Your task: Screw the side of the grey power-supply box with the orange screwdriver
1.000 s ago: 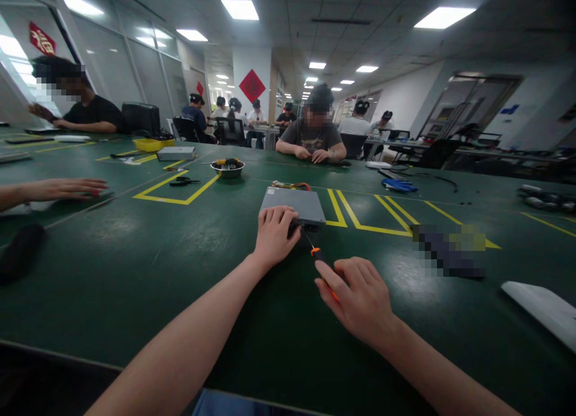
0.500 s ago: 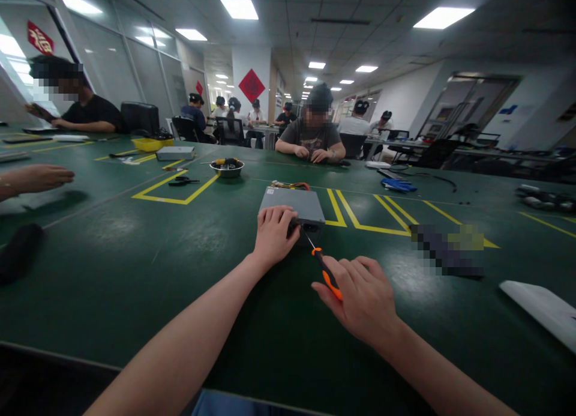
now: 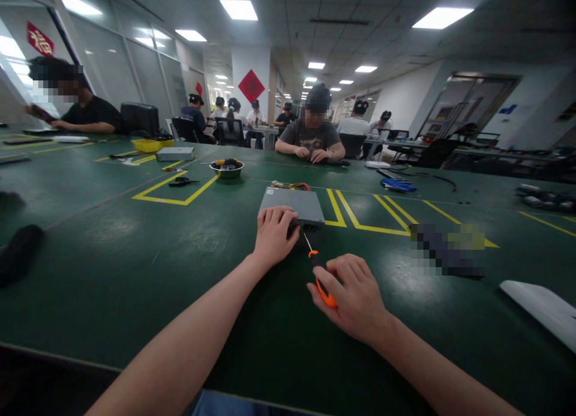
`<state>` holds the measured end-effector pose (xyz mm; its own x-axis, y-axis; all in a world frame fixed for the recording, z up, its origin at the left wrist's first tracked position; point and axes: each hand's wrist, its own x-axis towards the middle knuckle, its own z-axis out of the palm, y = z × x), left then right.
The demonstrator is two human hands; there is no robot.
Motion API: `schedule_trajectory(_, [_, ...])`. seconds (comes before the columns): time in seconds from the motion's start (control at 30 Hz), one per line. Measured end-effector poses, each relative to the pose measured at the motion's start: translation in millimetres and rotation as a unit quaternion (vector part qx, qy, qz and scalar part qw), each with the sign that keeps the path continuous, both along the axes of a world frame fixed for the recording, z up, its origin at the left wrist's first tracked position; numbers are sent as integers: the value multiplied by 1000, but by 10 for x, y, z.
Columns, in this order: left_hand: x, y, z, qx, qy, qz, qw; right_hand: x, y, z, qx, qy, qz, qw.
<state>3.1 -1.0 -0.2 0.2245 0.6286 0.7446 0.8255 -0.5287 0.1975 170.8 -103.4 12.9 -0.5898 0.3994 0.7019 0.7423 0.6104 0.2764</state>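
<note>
A grey metal power supply unit (image 3: 299, 204) lies on the green table, with colored wires (image 3: 297, 186) coming out at its far side. My left hand (image 3: 275, 236) grips its near left corner, fingers on the top and front edge. In my right hand (image 3: 353, 290) is an orange and black screwdriver (image 3: 324, 289), fingers closed around the handle. Its thin shaft points up and left at the near face of the unit, just below the socket. Whether the tip touches a screw there is too small to tell.
Beyond the unit stands a metal bowl (image 3: 227, 168) holding a yellow-handled tool. Pliers (image 3: 183, 181) lie left of it, near another grey box (image 3: 175, 153) and a yellow tray (image 3: 153, 144). Blue gloves (image 3: 398, 184) rest at the right. A co-worker (image 3: 310, 131) sits opposite.
My right hand and the screwdriver have shifted slightly left and down, and the handle has turned. My left hand and the unit stay put. Another person's hand has left the left edge.
</note>
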Motion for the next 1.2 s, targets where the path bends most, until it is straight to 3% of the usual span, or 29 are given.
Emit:
schedule_trajectory(0.2, [1,0,3,-5,0,-5,1000,-11,22,-33,-5,50,15,999])
schedule_trajectory(0.6, [8,-5,7,-6,-6,-1,1000,-24,1,0,-41,42,-15,998])
schedule_trajectory(0.77, [5,0,6,-4,-3,-1,1000,-21,2,-26,-15,52,0,999])
schedule_trajectory(0.93, [10,0,1,-3,-6,0,1000,-37,-1,-2,-39,18,-14,999])
schedule_trajectory(1.2, [11,2,3,-6,-10,-7,1000,-23,20,-28,-58,58,4,997])
